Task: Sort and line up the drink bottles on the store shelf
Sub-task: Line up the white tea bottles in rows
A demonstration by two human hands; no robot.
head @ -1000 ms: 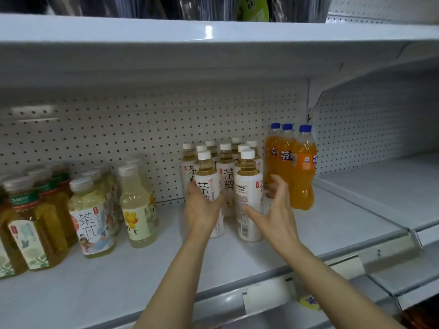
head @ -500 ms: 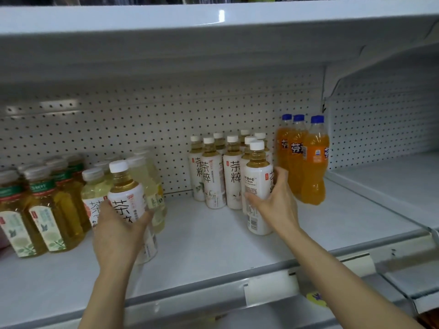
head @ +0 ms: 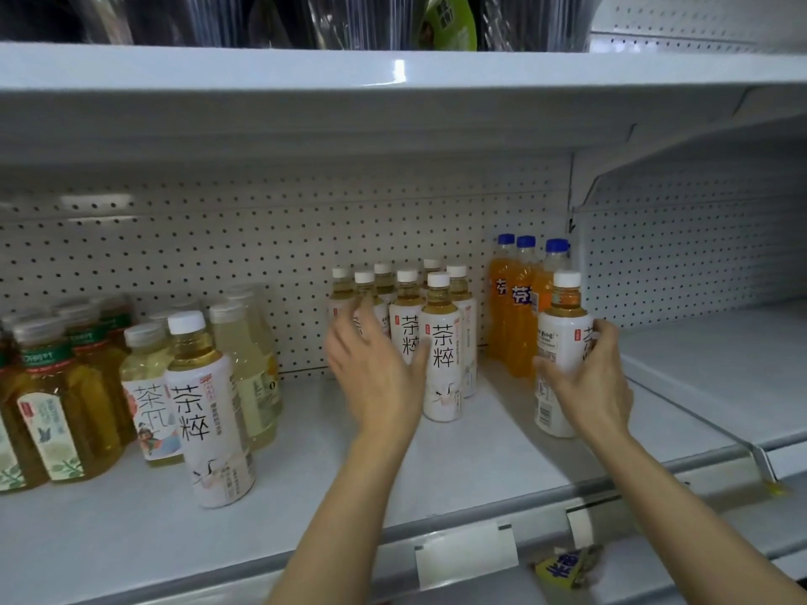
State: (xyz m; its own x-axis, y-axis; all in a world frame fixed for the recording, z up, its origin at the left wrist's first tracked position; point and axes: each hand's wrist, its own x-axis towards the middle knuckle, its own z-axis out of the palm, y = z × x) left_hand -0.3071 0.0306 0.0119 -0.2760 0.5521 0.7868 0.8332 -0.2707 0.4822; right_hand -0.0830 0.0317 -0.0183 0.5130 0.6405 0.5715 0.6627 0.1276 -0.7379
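Observation:
Several white-labelled tea bottles [head: 441,355] stand in a cluster at the middle of the white shelf [head: 480,456], against the pegboard. My left hand [head: 375,369] reaches to the cluster's left front with fingers spread, holding nothing. My right hand [head: 585,382] grips one white tea bottle [head: 561,342] in front of the orange soda bottles [head: 511,307]. Another white tea bottle [head: 207,412] stands alone at the left, in front of the pale yellow bottles [head: 249,364].
Green-labelled tea bottles [head: 56,408] and a cartoon-labelled bottle [head: 146,395] fill the shelf's left end. An upper shelf [head: 393,76] overhangs closely. A second shelf [head: 720,369] adjoins on the right. Price-tag holders [head: 465,556] line the front rail.
My left hand set a white tea bottle down at the left and moved back to the cluster. My right hand carried its bottle rightward, in front of the orange sodas.

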